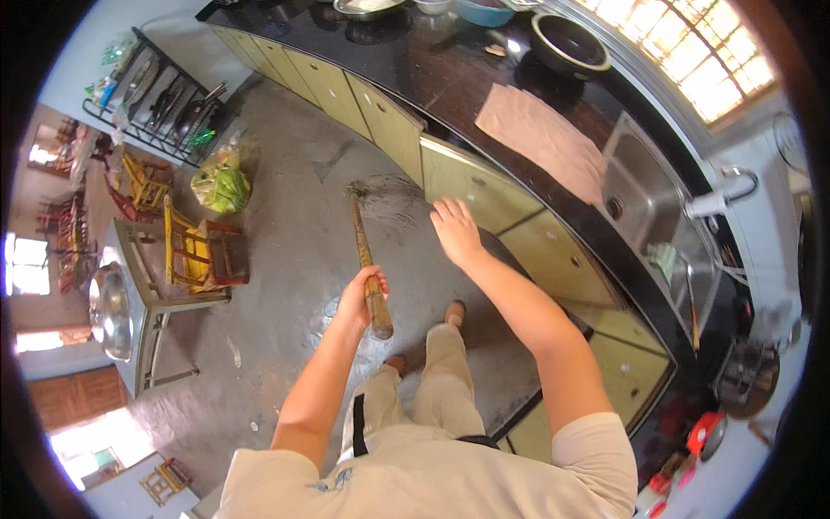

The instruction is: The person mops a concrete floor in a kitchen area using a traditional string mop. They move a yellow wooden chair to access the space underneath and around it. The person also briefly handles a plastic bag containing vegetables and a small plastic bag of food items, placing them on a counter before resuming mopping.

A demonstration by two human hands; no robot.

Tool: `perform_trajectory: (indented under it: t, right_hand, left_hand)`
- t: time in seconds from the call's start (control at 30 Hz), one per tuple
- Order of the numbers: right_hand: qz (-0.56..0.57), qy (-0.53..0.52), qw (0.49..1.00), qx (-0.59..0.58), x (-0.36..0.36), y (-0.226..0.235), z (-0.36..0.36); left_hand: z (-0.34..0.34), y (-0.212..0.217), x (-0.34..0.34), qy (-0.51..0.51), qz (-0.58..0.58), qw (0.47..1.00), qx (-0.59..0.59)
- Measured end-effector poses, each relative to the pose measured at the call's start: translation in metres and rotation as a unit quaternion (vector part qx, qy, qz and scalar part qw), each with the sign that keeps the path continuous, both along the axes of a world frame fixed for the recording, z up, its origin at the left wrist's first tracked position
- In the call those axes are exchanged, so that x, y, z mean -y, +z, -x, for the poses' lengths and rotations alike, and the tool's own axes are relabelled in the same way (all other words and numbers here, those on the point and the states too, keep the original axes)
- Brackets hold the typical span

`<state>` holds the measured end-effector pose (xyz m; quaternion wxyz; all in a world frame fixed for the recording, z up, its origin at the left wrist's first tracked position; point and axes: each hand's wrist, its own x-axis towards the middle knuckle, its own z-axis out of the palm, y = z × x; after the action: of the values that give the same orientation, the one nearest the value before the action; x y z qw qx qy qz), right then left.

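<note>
My left hand [355, 298] is wrapped round the wooden handle of a broom [365, 238], close to its thick near end. The broom's dark, wispy bristles [389, 201] spread over the grey floor beside the cabinets. My right hand [456, 229] is held out empty, its fingers stretched, in front of a pale green cabinet door [471, 180]. In this view the fingertips overlap the cabinet; whether they touch it I cannot tell.
A black counter [415, 73] curves along the right, with a pink cloth [540, 138], a dark bowl [571, 45] and a steel sink [644, 203]. To the left are a yellow chair [192, 251], a table with a metal basin [111, 311], a bag of greens [221, 183] and a black rack [156, 99].
</note>
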<state>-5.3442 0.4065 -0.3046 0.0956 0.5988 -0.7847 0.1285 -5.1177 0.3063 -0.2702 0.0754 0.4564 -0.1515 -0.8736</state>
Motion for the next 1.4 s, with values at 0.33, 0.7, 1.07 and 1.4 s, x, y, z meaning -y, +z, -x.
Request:
perform_trajectory:
  t: [0.33,0.7,1.07,1.4]
  right_hand:
    - [-0.420,0.085,0.798,-0.424,0.171,-0.015,0.124]
    - [-0.400,0.119,0.756,-0.504,0.183,-0.055,0.173]
    - [0.075,-0.294,0.880,0.365,-0.090,-0.104,0.032]
    - [0.750,-0.361,0.111,0.543,-0.374,-0.090,0.091]
  left_hand:
    - [0.084,0.056,0.018,0.085,0.014,0.996,0.005]
    - [0.111,0.067,0.028,0.109,0.016,0.994,0.020]
    - [0.117,0.018,0.005,-0.058,0.048,0.994,0.074]
    - [0.127,-0.020,-0.025,-0.162,0.037,0.984,0.059]
